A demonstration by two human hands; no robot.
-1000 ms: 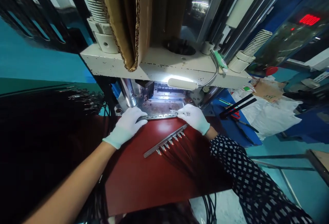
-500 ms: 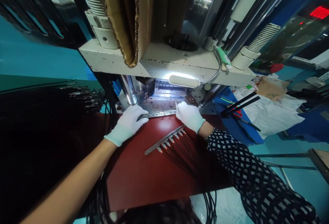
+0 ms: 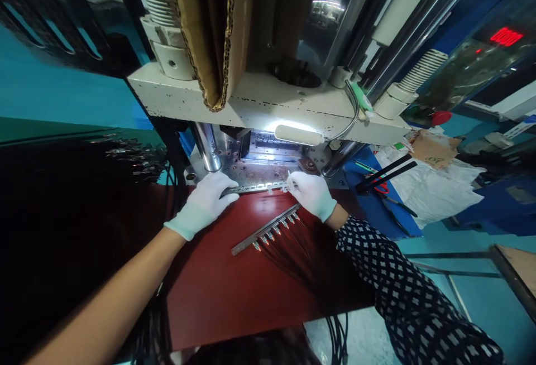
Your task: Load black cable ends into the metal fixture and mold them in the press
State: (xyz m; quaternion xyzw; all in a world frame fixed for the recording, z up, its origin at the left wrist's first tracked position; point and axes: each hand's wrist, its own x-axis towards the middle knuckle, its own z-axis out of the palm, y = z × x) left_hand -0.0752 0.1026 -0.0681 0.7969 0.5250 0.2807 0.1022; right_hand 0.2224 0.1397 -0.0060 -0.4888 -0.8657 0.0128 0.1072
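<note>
Both my hands wear white gloves at the far edge of a dark red work surface (image 3: 234,292), in front of a press machine (image 3: 268,102). My left hand (image 3: 204,204) lies with its fingers closed over the left end of a thin metal strip (image 3: 259,188) at the machine's lit opening. My right hand (image 3: 312,193) pinches the strip's right end. A second metal bar (image 3: 263,230), holding several black cables by their metal tips, lies slanted on the red surface just below my right hand.
A lamp (image 3: 298,135) lights the opening under the machine's white plate. A steel column (image 3: 206,146) stands to its left. Cardboard (image 3: 213,30) hangs above. Black cable bundles (image 3: 134,155) lie on the left. Tools (image 3: 383,178) and white plastic bags (image 3: 435,186) are on the right.
My hands have stayed on the thin strip, shifting only slightly. The view wobbled a little.
</note>
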